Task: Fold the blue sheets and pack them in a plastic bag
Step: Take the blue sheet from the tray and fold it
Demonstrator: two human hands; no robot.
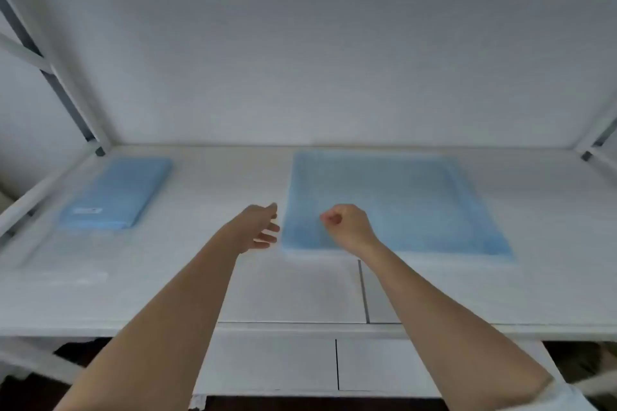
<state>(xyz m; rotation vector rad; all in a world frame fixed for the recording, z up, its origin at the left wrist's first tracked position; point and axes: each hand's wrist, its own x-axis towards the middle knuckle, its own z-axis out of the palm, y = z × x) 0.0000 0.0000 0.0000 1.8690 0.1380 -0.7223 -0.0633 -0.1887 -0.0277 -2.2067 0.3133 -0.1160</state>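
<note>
Right grip (347, 227) clenched over the spread blue sheet (394, 203); left grip (260, 227) released beside its edge.

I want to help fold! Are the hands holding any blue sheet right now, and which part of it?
It cannot be told. The right hand is curled over the big blue sheet near its left edge; the left hand holds nothing.

Storeroom — white metal shelving (80, 117)
</note>
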